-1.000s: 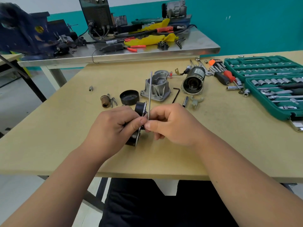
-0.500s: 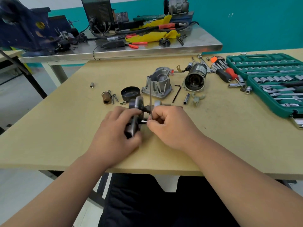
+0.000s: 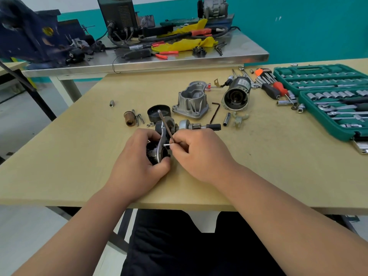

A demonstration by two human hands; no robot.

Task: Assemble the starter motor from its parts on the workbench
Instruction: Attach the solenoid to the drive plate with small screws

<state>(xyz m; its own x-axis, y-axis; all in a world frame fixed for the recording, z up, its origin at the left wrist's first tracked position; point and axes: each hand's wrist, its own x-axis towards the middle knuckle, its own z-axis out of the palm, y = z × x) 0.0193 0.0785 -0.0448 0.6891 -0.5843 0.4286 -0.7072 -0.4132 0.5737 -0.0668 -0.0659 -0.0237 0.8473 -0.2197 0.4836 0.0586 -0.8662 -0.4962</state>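
My left hand (image 3: 137, 164) grips a black and silver end plate assembly (image 3: 159, 148) standing on edge on the workbench (image 3: 79, 166). My right hand (image 3: 199, 154) pinches an L-shaped hex key (image 3: 165, 124) whose short end points into the plate's face, with the long arm leaning up and to the left. Behind lie the pinion drive shaft (image 3: 199, 126), the grey aluminium nose housing (image 3: 192, 100), the motor body (image 3: 237, 94) lying open-end forward, a black cap (image 3: 159, 113) and a copper bushing (image 3: 129, 118) with bolts beside it.
An open green socket set (image 3: 328, 100) fills the right side, with screwdrivers and hex keys (image 3: 268, 82) next to it. A loose black hex key (image 3: 216, 112), a socket (image 3: 227, 119) and a plastic fork (image 3: 240, 118) lie mid-table. A cluttered metal table (image 3: 149, 62) stands behind.
The hex key's long arm swung from upright to leaning left. The end plate assembly was lowered and tilted, so the pinion drive shaft behind it now shows.
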